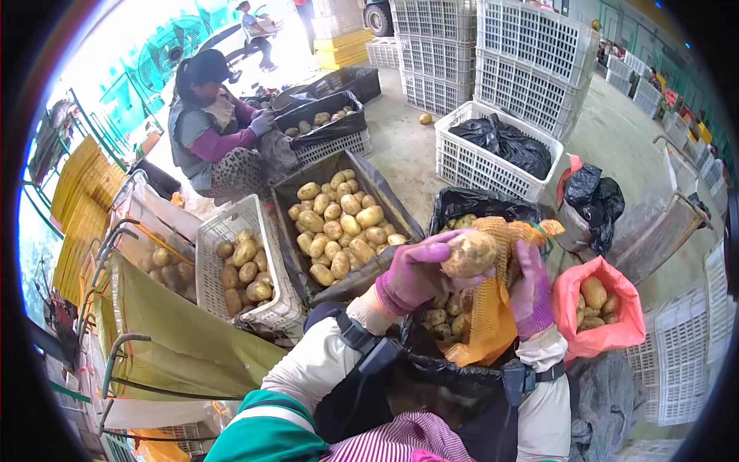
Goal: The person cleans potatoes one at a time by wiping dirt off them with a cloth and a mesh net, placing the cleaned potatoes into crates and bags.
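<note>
My left hand (416, 276), in a purple and pink glove, grips a large potato (469, 254) with dark patches. Beside it my right hand (531, 296), gloved alike, is closed on an orange mesh bag (491, 327); part of its grip is hidden. The mesh hangs over a crate lined with black plastic (493, 202), directly before me, and potatoes (445, 316) show around it. To the right of that crate stands an open pink bag (608, 333) with potatoes inside.
A black-lined crate (400, 215) full of potatoes and a white crate (289, 302) stand left. A seated person (215, 131) works at another crate (350, 138). White crates are stacked (531, 69) behind; one crate (454, 165) holds black plastic. A yellow-green sheet (185, 339) hangs near left.
</note>
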The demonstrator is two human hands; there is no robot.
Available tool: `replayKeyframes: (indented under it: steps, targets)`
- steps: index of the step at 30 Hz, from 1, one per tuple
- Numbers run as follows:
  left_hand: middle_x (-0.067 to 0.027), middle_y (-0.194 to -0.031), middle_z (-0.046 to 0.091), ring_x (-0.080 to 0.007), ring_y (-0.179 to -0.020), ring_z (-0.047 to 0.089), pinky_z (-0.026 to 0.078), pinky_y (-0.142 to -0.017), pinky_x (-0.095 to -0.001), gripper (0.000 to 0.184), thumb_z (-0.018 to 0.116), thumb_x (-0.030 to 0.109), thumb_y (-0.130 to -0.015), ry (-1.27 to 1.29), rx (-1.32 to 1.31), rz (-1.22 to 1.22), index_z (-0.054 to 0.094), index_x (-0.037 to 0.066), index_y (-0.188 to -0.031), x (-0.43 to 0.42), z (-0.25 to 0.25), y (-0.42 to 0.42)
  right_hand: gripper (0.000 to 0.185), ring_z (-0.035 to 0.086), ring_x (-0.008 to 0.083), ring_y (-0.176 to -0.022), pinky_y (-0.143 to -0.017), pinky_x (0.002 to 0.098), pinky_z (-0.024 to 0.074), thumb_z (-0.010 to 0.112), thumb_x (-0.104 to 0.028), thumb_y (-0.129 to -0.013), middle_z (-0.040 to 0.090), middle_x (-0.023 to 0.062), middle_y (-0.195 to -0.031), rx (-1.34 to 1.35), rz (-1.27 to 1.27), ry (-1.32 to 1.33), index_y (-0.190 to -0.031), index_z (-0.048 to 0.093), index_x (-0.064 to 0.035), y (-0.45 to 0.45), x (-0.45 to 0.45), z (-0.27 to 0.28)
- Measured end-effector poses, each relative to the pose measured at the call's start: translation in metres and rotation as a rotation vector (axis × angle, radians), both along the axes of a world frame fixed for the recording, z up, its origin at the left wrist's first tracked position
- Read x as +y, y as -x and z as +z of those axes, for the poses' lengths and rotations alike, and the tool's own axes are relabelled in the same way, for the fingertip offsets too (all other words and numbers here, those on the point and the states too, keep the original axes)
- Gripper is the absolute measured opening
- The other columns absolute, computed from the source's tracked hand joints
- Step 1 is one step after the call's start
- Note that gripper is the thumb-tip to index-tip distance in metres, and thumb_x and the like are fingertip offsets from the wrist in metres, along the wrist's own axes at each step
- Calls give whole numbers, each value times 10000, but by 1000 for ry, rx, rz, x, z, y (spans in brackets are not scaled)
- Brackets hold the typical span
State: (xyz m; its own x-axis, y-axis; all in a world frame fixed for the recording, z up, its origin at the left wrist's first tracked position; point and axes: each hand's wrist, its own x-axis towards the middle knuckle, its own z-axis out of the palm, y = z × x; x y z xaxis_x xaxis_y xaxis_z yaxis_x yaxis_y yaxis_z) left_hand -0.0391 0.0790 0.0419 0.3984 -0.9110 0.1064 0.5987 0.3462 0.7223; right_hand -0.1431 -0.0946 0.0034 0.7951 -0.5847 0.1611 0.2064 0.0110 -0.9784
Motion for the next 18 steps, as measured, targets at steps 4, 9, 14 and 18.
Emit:
replayKeyframes:
  steps: [4,9,14,18]
  targets:
    - [-191,-1330,494,-280,-1131,556,496,-873,-334,749,667,344,-778,140,213,-43,389,-38,-1359,15,6,-24,377,592,155,-856,-768,317,490,662,-186,-850,606,65,-980,212,-118,57,-1135,537,27,-2,-1,1]
    - [-187,-1185,582,-218,-939,613,506,-811,-297,632,483,323,-853,291,148,54,417,-85,-1330,22,15,-31,399,618,168,-860,-788,310,496,726,-185,-788,641,82,-990,152,112,-44,-1091,601,42,1,-18,-56]
    - [-280,-1452,297,-406,-1258,431,456,-978,-403,729,509,298,-849,503,307,-62,249,-77,-1417,37,1,-60,419,628,170,-883,-815,299,500,725,-173,-795,655,82,-1021,150,-224,69,-1130,598,43,14,-42,-6]
    - [-289,-1472,241,-420,-1256,421,437,-1001,-414,741,550,265,-846,488,326,-108,235,-72,-1426,40,-5,-65,388,609,184,-998,-942,317,465,622,-192,-898,635,80,-1101,24,86,-8,-1214,561,25,21,-16,-7]
